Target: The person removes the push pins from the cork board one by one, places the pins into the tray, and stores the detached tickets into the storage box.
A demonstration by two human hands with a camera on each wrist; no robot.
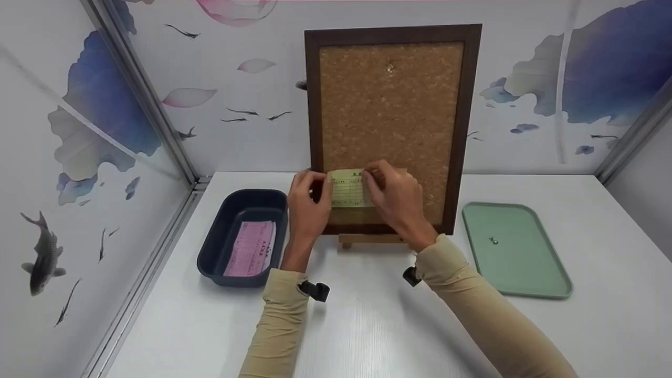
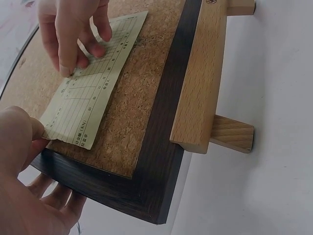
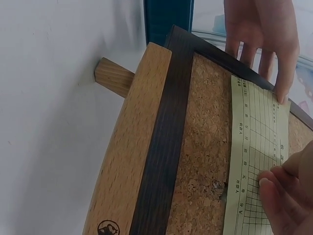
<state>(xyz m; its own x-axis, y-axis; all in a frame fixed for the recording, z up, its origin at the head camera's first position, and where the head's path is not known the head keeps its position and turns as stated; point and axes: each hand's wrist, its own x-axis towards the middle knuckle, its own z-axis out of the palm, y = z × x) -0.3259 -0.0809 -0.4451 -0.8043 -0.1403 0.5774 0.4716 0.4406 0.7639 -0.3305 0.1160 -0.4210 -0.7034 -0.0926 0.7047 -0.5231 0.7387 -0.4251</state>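
Observation:
A pale green printed paper slip point(image 1: 346, 189) lies against the lower part of a cork board point(image 1: 388, 115) in a dark wooden frame. My left hand point(image 1: 310, 202) holds the slip's left end, thumb on its corner and the other fingers around the frame's edge. At the slip's upper right, my right hand point(image 1: 399, 197) pinches with thumb and fingertips bunched on the paper. Whether a small pin sits between those fingertips I cannot tell. In the right wrist view the slip point(image 3: 252, 132) lies nearly flat along the cork, its ruled lines facing out.
A wooden easel ledge point(image 2: 203, 73) supports the board. Left of it, a dark blue bin point(image 1: 207, 262) contains pink and white printed slips point(image 1: 249, 249). On the right, a green tray point(image 1: 525, 268) carries small silver bits point(image 1: 494, 241). A small shiny cluster point(image 1: 390, 67) shows high on the cork.

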